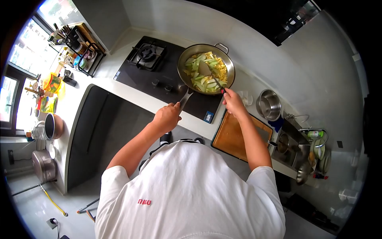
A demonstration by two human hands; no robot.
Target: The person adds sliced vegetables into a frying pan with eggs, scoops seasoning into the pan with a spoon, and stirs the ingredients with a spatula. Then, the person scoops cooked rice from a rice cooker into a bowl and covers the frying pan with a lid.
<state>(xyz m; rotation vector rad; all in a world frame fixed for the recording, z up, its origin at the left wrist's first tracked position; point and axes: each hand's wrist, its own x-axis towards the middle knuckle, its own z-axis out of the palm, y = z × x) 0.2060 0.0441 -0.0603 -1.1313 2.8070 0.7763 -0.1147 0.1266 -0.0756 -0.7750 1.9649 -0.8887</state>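
A wide metal frying pan [181, 65] sits on the right side of the black gas stove [131, 81]. In it lie pale green vegetable slices [195, 63] mixed with yellow pieces that look like scrambled egg [220, 71]. My left hand [168, 115] is closed round the pan's long handle [185, 98]. My right hand [234, 102] grips the dark handle of a spatula [204, 68], whose flat blade rests among the food. The burner under the pan is hidden.
Right of the stove are a brown cutting board [230, 135], a steel bowl [269, 104] and a sink [292, 143]. A second burner [147, 53] is at the left. A black rack [89, 59] with bottles stands in the corner; a pot [54, 126] is on the left counter.
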